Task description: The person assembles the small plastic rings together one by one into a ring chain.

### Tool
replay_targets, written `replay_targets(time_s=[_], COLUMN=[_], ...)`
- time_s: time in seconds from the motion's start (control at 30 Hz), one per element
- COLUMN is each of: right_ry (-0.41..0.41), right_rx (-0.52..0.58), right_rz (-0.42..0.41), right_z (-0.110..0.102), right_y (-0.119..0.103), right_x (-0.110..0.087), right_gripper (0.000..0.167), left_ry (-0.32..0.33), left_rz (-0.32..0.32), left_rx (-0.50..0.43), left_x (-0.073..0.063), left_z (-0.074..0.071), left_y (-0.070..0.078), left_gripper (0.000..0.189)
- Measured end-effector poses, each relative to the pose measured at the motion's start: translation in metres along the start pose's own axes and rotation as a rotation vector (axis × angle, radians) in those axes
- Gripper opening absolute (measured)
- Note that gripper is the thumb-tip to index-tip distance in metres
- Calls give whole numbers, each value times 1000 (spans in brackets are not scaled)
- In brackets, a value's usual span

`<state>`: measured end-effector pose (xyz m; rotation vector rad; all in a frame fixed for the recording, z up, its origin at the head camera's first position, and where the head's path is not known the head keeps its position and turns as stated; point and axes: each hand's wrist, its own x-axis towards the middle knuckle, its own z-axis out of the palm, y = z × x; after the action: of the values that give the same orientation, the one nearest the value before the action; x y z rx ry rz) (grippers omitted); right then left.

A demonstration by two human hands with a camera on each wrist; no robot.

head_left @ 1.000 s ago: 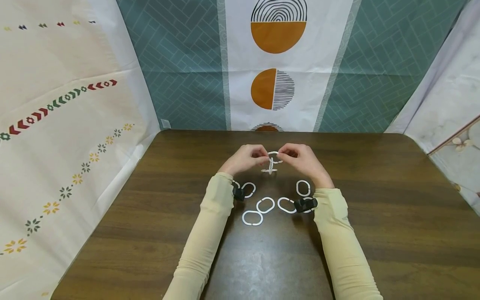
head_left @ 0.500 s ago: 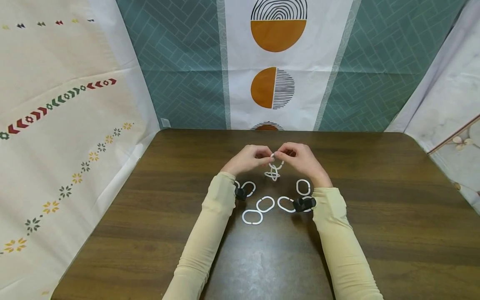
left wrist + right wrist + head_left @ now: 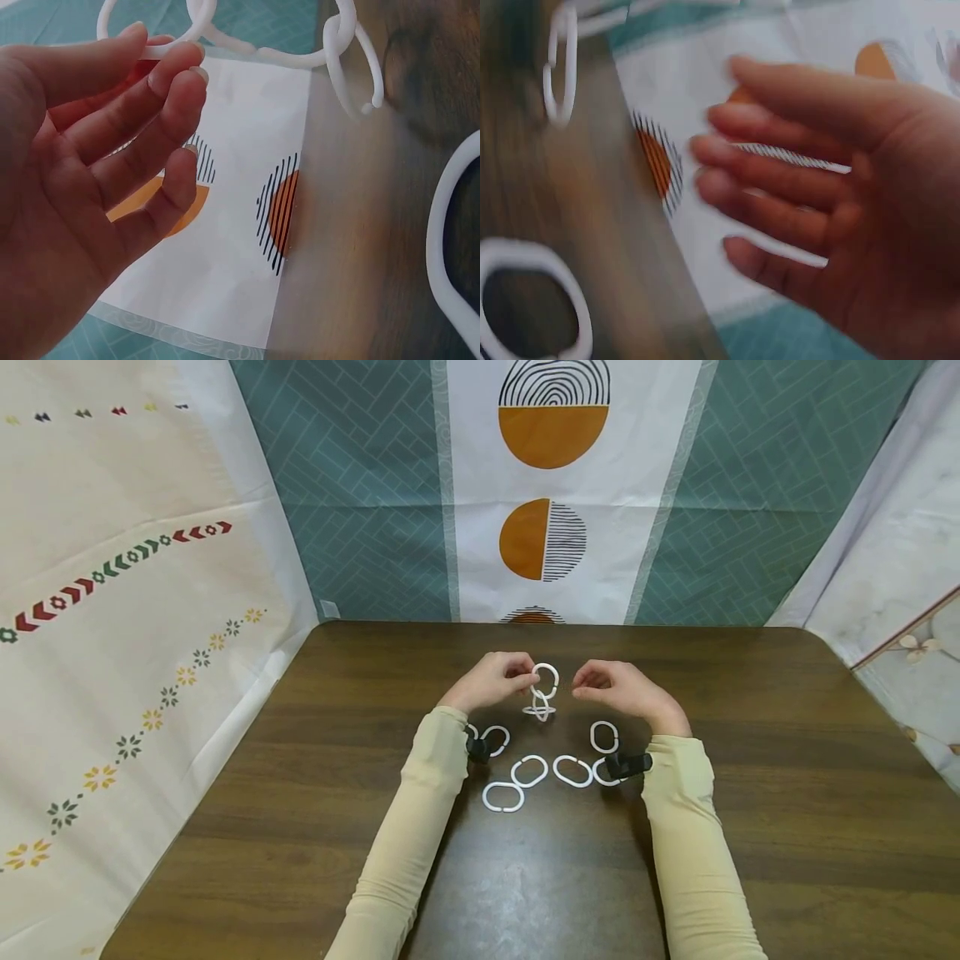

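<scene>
On the near part of the wood-grain table (image 3: pixel 510 893), a white oval split link (image 3: pixel 484 797) lies with its end against a second link (image 3: pixel 546 770). To their right are a third link (image 3: pixel 556 764) and a fourth, partly covered by the black wrist camera (image 3: pixel 627 765); more of it shows than half a second ago. Just beyond lies another link (image 3: pixel 592 737); opposite, one more (image 3: pixel 495 727) sits beside the left wrist.

Farther out, the left hand (image 3: pixel 491 681) pinches the top link (image 3: pixel 557 681) of a short chain (image 3: pixel 540 706), which hangs above the table. The right hand (image 3: pixel 626 687), earlier at that link, has moved off rightward, fingers loosely bent, slightly spread, gripping nothing.

Behind hangs a patterned cloth (image 3: pixel 480 460).
</scene>
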<state>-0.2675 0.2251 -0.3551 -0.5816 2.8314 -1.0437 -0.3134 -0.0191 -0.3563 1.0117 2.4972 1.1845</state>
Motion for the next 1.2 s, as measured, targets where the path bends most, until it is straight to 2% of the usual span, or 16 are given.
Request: replay_targets(time_s=[0.17,0.43,0.8,1.07,1.2], right_ry=[-139,-254,-246,-252,-213], right_rx=[-48,-15,-90,-78,-54], right_rz=[62,45,55,32,24], right_z=[-5,7,13,12,12], right_y=[21,37,38,40,38], right_x=[-9,-7,-2,-2,-1], right_gripper=[21,18,12,7,5], left_ry=[-17,-25,-44,-51,-46], left_rz=[1,-5,6,12,15], left_rx=[16,27,28,34,35], left_x=[0,0,1,2,2], left_z=[0,1,0,0,1], left_y=[-2,-4,-4,-5,-5], left_gripper=[16,16,23,23,21])
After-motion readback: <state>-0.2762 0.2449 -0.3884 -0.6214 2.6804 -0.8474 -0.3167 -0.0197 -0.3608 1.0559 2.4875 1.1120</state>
